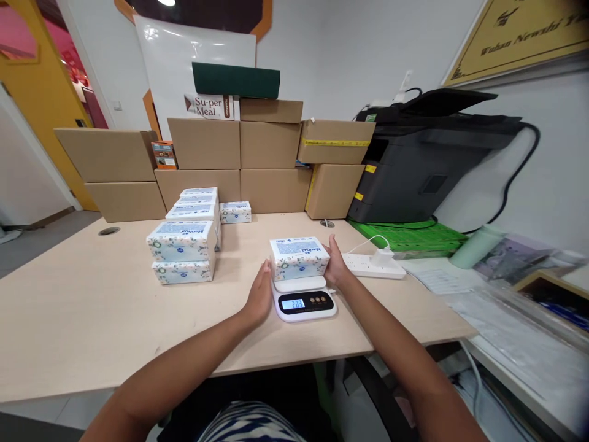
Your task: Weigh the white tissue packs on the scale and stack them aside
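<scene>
A white and blue pack of tissues [299,259] with a flower pattern rests on a small white kitchen scale [306,305]. Digits glow on the scale's lit display, apparently 223. My left hand [259,294] presses against the pack's left side, while my right hand [337,263] holds its right side with the thumb up. Some fingertips of both hands are hidden behind the pack. To the left, more tissue packs [181,241] stand stacked in a row going back, and a single tissue pack [235,212] lies behind them.
Cardboard boxes [275,190] line the back of the wooden table [115,313]. A white power strip [375,266] with a plugged-in charger lies right of the scale. Behind it, a dark printer [414,159] stands by a green mat [409,236]. A light green cup [477,247] lies tilted at right.
</scene>
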The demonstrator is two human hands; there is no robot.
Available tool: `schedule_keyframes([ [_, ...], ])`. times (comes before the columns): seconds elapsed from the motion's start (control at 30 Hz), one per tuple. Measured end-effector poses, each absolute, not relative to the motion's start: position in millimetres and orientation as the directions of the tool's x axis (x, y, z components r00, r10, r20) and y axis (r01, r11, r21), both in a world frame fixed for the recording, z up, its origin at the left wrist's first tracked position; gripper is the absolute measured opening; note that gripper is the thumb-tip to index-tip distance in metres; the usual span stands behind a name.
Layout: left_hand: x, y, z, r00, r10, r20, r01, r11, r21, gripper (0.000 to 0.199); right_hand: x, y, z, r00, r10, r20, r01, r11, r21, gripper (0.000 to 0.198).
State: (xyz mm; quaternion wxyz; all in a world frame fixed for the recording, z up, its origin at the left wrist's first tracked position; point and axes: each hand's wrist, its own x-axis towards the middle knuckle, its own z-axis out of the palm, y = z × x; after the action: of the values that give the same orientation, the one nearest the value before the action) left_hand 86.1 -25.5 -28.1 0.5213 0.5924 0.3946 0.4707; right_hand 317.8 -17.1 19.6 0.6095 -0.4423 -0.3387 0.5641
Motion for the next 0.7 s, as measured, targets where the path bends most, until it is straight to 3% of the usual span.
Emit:
schedule_keyframes([
  [0.17, 87.1, -24.6, -24.8, 0.226, 0.971, 0.075, -0.014, -0.073, 0.997, 0.070, 322.9, -12.9, 16.0, 0.178, 0.983, -0.047, -0.333, 0.015, -0.943, 0.100],
  [0.7, 90.7, -22.2, -27.5, 0.234, 0.969, 0.080, -0.107, -0.056, 0.993, 0.069, 346.0, 1.6, 5.6, 0.407, 0.913, -0.012, -0.267, 0.107, -0.958, 0.094],
])
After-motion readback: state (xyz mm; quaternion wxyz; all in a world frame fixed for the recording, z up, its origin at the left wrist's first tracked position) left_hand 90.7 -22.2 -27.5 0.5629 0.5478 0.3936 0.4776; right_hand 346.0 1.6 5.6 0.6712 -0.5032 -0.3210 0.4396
